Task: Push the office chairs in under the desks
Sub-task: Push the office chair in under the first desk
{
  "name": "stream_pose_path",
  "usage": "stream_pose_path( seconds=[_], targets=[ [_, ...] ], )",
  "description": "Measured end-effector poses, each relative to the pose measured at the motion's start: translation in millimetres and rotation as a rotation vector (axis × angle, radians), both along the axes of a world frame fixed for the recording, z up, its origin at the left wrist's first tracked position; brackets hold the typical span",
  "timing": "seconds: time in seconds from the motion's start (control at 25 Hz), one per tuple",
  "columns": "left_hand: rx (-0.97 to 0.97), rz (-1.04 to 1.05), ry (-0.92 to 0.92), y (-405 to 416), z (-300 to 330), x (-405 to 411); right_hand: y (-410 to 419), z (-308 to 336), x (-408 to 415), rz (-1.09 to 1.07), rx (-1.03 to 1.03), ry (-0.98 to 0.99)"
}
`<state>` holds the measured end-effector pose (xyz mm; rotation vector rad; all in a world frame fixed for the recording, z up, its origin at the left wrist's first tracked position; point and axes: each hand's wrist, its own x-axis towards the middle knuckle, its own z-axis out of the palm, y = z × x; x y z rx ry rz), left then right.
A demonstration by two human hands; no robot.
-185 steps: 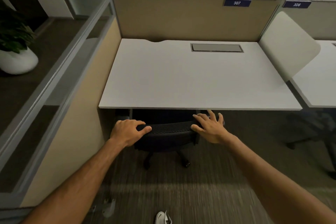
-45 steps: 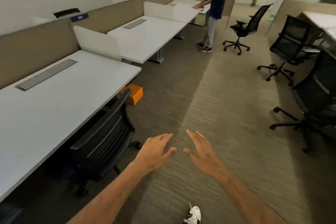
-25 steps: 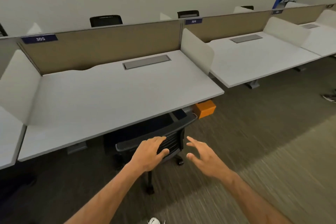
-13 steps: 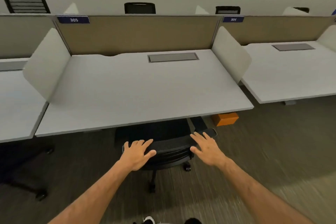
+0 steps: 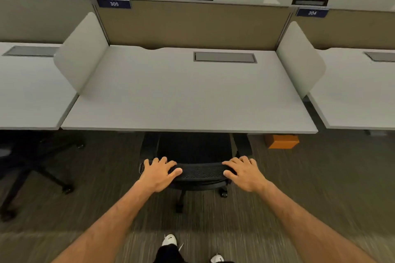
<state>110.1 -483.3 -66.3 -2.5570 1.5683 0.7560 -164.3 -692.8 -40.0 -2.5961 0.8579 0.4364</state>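
Both hands on one chair (image 5: pixel 199 172)

The desk (image 5: pixel 188 96) top is smooth and matt, a pale grey-white laminate by the look of it, with a grey cable hatch (image 5: pixel 224 57) of duller, metal-like finish at its 1 o'clock. The back partition (image 5: pixel 192 25) looks like tan woven cloth. Both side dividers (image 5: pixel 81 53) are smooth matt white (plastic, perhaps). The office chair (image 5: pixel 198 172) backrest top is black open mesh. The carpet (image 5: pixel 320 188) is rough, ribbed, grey-brown.
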Motion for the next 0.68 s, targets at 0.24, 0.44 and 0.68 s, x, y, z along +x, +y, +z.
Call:
stream_pose_path(
  seconds=[0.24, 0.44, 0.68],
  targets=[
    [-0.050, 0.060, 0.005, 21.0, -5.2, 0.2, -4.1, -13.5, -27.4, -0.081, -0.045, 0.065],
    [-0.060, 0.086, -0.011, 28.2, -4.8, 5.7, -2.3, -23.6, -22.4, -0.079, -0.056, -0.074],
    [-0.081, 0.091, -0.046, 8.7, -5.3, 26.5, -25.1, -32.4, -0.6, -0.078, -0.021, -0.129]
  ],
)
